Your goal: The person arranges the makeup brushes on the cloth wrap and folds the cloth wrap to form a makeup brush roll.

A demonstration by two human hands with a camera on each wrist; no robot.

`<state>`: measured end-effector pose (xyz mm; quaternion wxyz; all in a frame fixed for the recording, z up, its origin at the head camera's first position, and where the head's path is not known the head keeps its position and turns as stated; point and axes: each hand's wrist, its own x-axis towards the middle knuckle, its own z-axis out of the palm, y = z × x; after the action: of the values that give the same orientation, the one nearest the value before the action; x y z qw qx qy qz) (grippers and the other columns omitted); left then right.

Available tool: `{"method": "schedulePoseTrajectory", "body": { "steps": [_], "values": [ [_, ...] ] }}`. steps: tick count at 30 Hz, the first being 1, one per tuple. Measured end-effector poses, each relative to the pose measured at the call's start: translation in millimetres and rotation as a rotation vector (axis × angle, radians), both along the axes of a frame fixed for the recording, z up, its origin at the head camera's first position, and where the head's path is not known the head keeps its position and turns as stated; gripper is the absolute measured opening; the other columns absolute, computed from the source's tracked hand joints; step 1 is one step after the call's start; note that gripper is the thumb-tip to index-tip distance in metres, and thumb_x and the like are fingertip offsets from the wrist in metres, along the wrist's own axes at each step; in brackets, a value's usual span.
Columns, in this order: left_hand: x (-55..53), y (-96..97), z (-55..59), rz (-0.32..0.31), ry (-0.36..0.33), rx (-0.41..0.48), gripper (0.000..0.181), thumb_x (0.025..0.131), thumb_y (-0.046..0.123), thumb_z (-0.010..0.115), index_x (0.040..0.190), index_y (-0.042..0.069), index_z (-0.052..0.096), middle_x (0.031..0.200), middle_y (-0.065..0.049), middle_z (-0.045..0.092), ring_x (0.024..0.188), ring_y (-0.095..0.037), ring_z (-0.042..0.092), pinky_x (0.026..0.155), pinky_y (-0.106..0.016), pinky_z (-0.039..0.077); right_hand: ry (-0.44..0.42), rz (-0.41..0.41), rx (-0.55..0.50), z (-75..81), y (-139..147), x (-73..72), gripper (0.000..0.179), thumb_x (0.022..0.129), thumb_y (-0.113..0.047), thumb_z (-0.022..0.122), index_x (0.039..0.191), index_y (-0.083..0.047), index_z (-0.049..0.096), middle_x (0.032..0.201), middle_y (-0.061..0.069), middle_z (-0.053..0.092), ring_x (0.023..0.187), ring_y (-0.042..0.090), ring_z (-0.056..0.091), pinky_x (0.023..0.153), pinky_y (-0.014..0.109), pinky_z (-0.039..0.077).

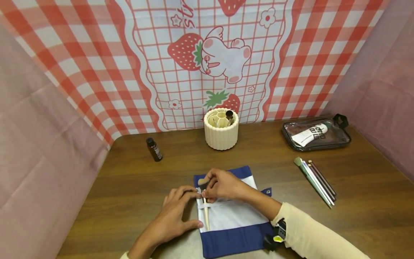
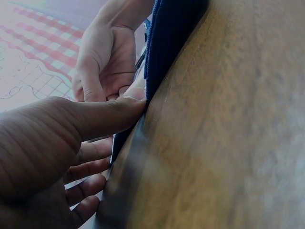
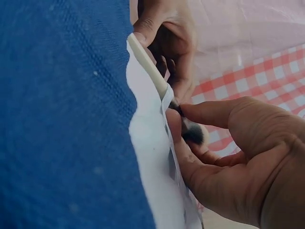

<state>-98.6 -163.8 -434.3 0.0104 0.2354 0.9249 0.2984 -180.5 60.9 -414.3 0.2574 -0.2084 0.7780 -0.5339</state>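
The left hand (image 1: 174,216) rests with fingers spread loosely and thumb and fingertips at the left edge of a blue-and-white fabric case (image 1: 237,240) on the worktop (image 1: 129,187). The right hand (image 1: 224,185) pinches a makeup brush (image 1: 206,217) near its dark bristle end; the brush lies along the case's left side, its pale handle under a white strap (image 1: 203,206). To the right, well apart from the case, lies a group of brushes (image 1: 313,181). Farther back stand a dark bottle (image 1: 154,150) at left and a cream holder (image 1: 221,138) mid-worktop, while a clear pouch (image 1: 337,142) containing a white tube (image 1: 308,135) lies at right. Behind hangs a strawberry-patterned cloth (image 1: 226,57).
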Motion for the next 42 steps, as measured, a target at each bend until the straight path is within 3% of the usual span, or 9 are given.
{"method": "schedulePoseTrajectory", "body": {
  "steps": [7,17,21,27,33,38,42],
  "values": [
    [-0.9,2.3,0.6,-0.013,-0.003,0.015,0.074,0.074,0.053,0.083,0.135,0.019,0.058,0.144,0.005,0.045,0.126,-0.019,0.036,0.095,-0.047,0.031,0.376,0.083,0.253,-0.3,1.7,7.7,0.033,0.084,-0.026,0.082,0.105,-0.011,0.061,0.087,-0.007,0.065,0.072,0.006,0.06,0.066,0.027,0.049],
    [0.8,1.5,-0.5,0.002,0.01,0.021,0.073,0.073,0.05,0.085,0.133,0.019,0.059,0.144,0.002,0.046,0.125,-0.02,0.037,0.095,-0.048,0.031,0.554,0.116,0.36,4.4,9.8,19.0,0.017,0.092,-0.028,0.073,0.094,-0.015,0.062,0.08,-0.007,0.057,0.069,0.005,0.052,0.064,0.026,0.045],
    [1.3,1.9,-1.3,0.0,0.018,0.024,0.072,0.072,0.05,0.086,0.132,0.019,0.059,0.143,0.002,0.047,0.124,-0.02,0.038,0.096,-0.048,0.031,0.63,0.057,0.371,15.2,25.3,19.1,0.008,0.096,-0.026,0.068,0.098,-0.018,0.066,0.078,-0.013,0.058,0.068,0.002,0.053,0.063,0.026,0.046],
    [0.6,1.1,-1.8,-0.004,0.028,0.025,0.072,0.072,0.05,0.086,0.132,0.02,0.059,0.143,0.002,0.047,0.124,-0.02,0.038,0.095,-0.048,0.031,0.773,-0.162,0.429,39.0,74.7,3.9,0.006,0.095,-0.022,0.07,0.095,-0.017,0.069,0.077,-0.011,0.063,0.068,0.003,0.057,0.061,0.029,0.048],
    [0.4,1.0,-2.2,0.0,0.022,0.017,0.072,0.072,0.052,0.085,0.131,0.02,0.059,0.143,0.003,0.046,0.125,-0.021,0.037,0.095,-0.048,0.031,0.796,-0.3,0.621,52.0,143.1,-9.2,0.018,0.093,-0.018,0.07,0.105,-0.005,0.066,0.087,0.002,0.07,0.076,0.018,0.066,0.064,0.041,0.052],
    [0.8,1.8,-2.0,0.005,0.015,0.019,0.073,0.072,0.051,0.085,0.132,0.02,0.058,0.143,0.003,0.046,0.126,-0.021,0.037,0.095,-0.048,0.03,0.687,-0.343,0.752,54.3,196.3,-13.5,0.025,0.093,-0.021,0.069,0.106,0.0,0.067,0.09,0.008,0.07,0.083,0.03,0.066,0.07,0.052,0.05],
    [0.9,2.6,-1.6,0.008,0.01,0.02,0.073,0.072,0.052,0.085,0.132,0.021,0.058,0.143,0.003,0.046,0.126,-0.021,0.037,0.096,-0.049,0.03,0.6,-0.358,0.818,51.8,230.6,-13.9,0.017,0.093,-0.023,0.067,0.092,-0.006,0.066,0.08,0.004,0.065,0.075,0.029,0.061,0.064,0.053,0.046]
  ]
}}
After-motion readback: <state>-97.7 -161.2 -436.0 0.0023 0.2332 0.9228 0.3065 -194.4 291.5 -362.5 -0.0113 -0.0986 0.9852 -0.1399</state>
